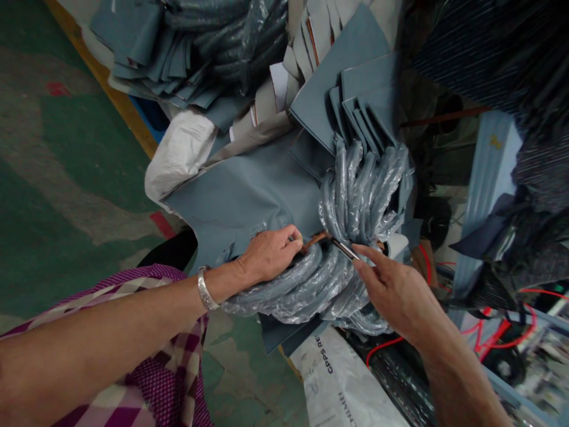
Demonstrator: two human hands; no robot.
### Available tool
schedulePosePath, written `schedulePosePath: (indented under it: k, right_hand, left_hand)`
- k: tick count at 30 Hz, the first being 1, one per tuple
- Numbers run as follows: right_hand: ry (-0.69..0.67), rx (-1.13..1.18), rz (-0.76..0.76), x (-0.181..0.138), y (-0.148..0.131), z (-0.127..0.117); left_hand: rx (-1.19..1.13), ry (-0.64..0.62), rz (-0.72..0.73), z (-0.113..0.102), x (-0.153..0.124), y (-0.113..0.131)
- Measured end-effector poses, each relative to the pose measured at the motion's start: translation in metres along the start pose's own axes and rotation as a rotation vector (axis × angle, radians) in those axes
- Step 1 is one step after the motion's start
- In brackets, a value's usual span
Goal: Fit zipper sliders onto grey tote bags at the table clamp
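Tool [344, 249] half-hidden between both hands' fingertips
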State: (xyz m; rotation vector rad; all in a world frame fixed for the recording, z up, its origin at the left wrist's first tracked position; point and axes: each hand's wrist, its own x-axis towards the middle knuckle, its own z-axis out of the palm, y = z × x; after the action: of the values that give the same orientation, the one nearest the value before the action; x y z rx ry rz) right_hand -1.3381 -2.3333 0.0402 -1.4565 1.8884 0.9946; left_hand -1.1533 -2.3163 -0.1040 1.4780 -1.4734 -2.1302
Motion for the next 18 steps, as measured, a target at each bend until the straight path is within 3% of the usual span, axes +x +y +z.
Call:
schedulePosePath:
  k: [4,8,14,18]
  right_hand:
    - [0.067,0.175,0.057,-0.008,0.013,0.01]
    - [0.086,0.291,0.095,-0.008,0.014,0.02]
    - [0.169,0.071,0.128,-0.006,0.015,0.021]
    - [0.092,-0.098,0.111,-0.016,0.01,0.01]
  left_hand:
    - [0.07,-0.085,0.1,0.004,0.026,0.005]
    - [-0.065,-0.152,0.022,0.021,0.04,0.007]
    - [-0.323,-0.092,-0.105,0.044,0.028,0.0]
    - [-0.503,-0.074,-0.138,0.048,0.017,-0.003]
